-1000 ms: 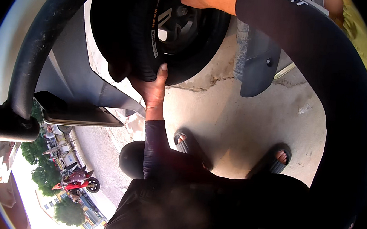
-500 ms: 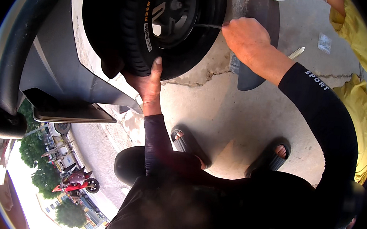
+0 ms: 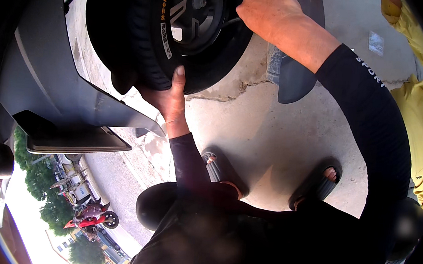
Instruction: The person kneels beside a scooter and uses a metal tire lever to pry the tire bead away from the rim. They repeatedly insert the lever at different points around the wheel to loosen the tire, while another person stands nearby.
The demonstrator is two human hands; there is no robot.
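A black tyre (image 3: pixel 150 53) on a dark spoked rim (image 3: pixel 195 26) stands in front of me at the top of the view. My left hand (image 3: pixel 166 101) grips its lower edge, thumb on the sidewall and fingers round the tread. On the right side of the wheel, my right hand (image 3: pixel 270 12) is closed round a thin metal tyre lever (image 3: pixel 232 21), whose end reaches in at the rim edge. The rest of the lever is hidden by the hand and wrist.
A grey plastic vehicle panel (image 3: pixel 52 70) flanks the wheel on the left, and a dark curved panel (image 3: pixel 298 77) lies to its right. A person in yellow clothing (image 3: pixel 416 123) is at the right edge. A clear packet (image 3: pixel 376 43) lies on the concrete. A red motorcycle (image 3: pixel 94 221) stands beyond.
My right hand has moved up and left over the wheel with the lever, whose far tip no longer shows past my wrist. The left hand keeps its grip on the tyre.
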